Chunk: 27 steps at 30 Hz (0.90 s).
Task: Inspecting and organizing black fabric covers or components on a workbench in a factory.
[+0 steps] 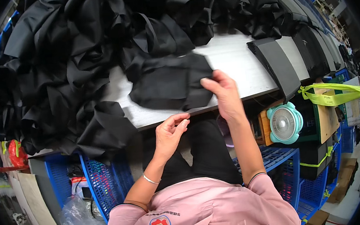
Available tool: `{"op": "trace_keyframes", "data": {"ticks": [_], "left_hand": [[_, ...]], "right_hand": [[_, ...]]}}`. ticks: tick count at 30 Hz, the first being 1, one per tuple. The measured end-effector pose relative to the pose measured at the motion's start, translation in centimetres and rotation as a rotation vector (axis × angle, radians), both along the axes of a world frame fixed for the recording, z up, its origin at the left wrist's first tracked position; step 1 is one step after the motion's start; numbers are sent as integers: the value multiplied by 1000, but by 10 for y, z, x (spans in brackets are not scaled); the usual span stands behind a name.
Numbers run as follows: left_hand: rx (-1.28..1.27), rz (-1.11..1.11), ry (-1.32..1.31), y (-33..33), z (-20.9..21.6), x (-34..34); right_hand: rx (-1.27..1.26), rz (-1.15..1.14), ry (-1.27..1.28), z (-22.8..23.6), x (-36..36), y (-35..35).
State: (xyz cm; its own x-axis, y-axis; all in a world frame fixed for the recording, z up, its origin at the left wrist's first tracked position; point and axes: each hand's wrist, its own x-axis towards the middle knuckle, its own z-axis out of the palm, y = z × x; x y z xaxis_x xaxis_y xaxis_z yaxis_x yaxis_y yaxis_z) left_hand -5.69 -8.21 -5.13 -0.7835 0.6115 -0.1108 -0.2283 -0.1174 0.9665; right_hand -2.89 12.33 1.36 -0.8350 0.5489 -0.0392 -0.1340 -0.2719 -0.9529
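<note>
At the right end of a black fabric piece (167, 84), my right hand (225, 92) is closed, gripping it between thumb and fingers. This piece is somewhat blurred, with folded layers and a seam-like line, and is held over the white table (244, 68) near its front edge. My left hand (170, 135) is apart from the fabric, just short of the table edge above my lap. Its thumb and forefinger come close together in a pinch; anything between them is too small to make out.
A large heap of black fabric pieces (64, 58) covers the table's left and far side. Flat black panels (276, 67) lie at the right. Beside the table stand a teal fan (284, 123), a yellow-green strap (332, 95) and blue crates (104, 179). Clear plastic bags (80, 217) sit lower left.
</note>
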Motion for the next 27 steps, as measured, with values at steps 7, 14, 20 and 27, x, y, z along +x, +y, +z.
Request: {"op": "trace_keyframes", "data": {"ticks": [7,14,20,27], "left_hand": [[-102,10,1178,-26,13,-47],[-151,36,1124,-36,36,-84],[-28,-65,1134,15,40,-35],[-105,-68,1256,67,21,-39]], "right_hand": [[654,-568,242,38,75,11],[1798,-257,135,18,67,-15],[1822,91,-125,-35,58,-33],[1733,34,-68,-51,82,-29]]}}
